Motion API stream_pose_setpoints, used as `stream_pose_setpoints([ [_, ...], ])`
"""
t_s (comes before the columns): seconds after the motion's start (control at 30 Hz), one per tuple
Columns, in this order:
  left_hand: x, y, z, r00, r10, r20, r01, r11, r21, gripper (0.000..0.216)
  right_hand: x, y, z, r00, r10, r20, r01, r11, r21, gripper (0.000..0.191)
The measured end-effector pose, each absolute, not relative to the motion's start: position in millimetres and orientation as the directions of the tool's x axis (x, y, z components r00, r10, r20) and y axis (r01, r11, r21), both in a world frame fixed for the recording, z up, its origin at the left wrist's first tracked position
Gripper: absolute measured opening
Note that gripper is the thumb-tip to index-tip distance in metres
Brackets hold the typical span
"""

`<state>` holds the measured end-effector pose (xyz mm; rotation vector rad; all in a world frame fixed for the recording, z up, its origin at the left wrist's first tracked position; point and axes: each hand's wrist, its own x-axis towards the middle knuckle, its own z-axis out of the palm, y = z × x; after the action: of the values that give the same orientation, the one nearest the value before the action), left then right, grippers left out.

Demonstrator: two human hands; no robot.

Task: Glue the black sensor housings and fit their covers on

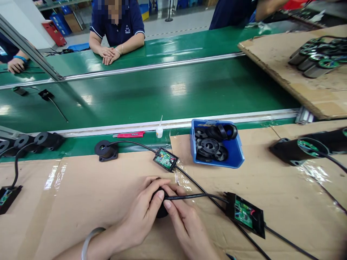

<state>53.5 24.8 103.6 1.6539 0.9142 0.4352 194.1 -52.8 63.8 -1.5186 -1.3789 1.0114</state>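
Note:
Both my left hand [146,202] and my right hand [183,213] are closed around a round black motor housing [162,211], thumbs pressed on its top. Much of the housing is hidden by my fingers. From it a black cable runs right to an uncovered black box with a green circuit board [244,213], lying on the cardboard. Beyond my hands lies a second open box with a circuit board [166,159]. Its cable leads left to another black round housing [106,151].
A blue bin [217,160] holds black rings and caps. Near the rail are a red utility knife [130,134] and a small white bottle [159,131]. More housings stand left [48,141] and right [309,148]. Across the green conveyor [135,97] sits a person with folded hands.

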Motion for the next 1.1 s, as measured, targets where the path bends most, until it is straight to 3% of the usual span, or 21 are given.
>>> stream_pose_setpoints([
  [0.5,52,34,99,0.634,0.759,-0.148,0.266,-0.034,0.964,0.035,198,-47,68,0.068,0.998,0.012,0.326,-0.011,-0.945,0.038],
  [0.73,49,56,91,0.557,0.72,-0.415,0.182,0.382,0.906,0.062,204,-43,67,0.031,0.996,-0.08,0.273,-0.086,-0.958,0.045],
  [0.8,45,59,90,0.568,0.696,-0.439,0.16,0.43,0.888,0.062,205,-43,66,0.029,0.995,-0.093,0.257,-0.097,-0.962,0.046],
  [1.0,33,58,99,0.712,0.641,-0.286,0.14,0.27,0.953,0.053,203,-40,70,0.004,0.992,-0.129,0.19,-0.128,-0.974,0.048],
  [1.1,27,54,95,0.692,0.665,-0.279,0.205,0.19,0.96,0.048,201,-39,77,0.026,0.995,-0.094,0.18,-0.097,-0.979,0.041],
])
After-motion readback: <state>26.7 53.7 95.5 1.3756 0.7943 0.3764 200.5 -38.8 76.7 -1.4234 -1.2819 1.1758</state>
